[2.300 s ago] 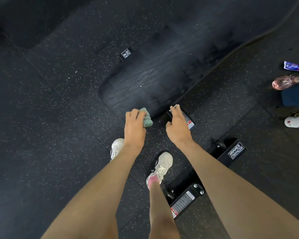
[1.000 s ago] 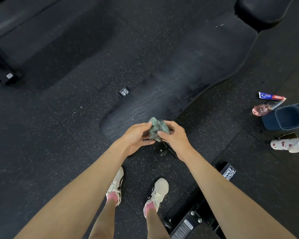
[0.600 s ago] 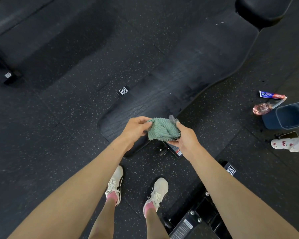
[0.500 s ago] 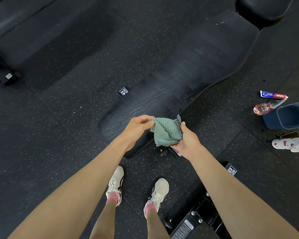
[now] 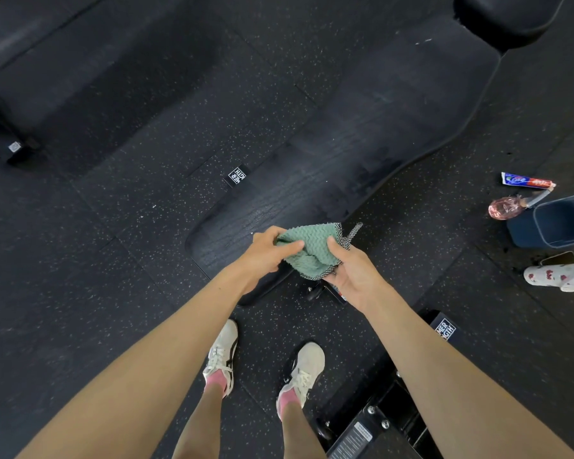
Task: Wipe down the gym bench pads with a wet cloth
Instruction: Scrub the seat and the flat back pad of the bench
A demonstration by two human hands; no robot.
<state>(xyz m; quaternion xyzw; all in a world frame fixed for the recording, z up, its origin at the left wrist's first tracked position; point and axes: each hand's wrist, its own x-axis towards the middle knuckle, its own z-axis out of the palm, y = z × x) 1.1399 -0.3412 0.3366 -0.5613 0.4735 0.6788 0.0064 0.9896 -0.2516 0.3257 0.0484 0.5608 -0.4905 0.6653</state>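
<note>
Blue bin (image 5: 557,223) on the floor (image 5: 96,260), well right of the pad (image 5: 362,154), mouth open. The inside is dark and I cannot tell what it holds. A pink bottle (image 5: 507,208) lies on its side just beside the bin's far left corner, with a tube (image 5: 527,181) beyond that. A white bottle (image 5: 559,276) with red print lies on the bin's near side.

Green cloth (image 5: 312,250) is held in the air over the pad's near end, partly spread, with a dark-edged corner sticking out to the right.

Left hand (image 5: 265,255): fingers (image 5: 290,246) curled, pinching the cloth's left edge.

Right hand (image 5: 352,276): palm up beneath the cloth, thumb clamped on top, and the other fingers hidden under the fabric. The cloth spans the gap between both grips.

Pad surface shows damp streaks.
</note>
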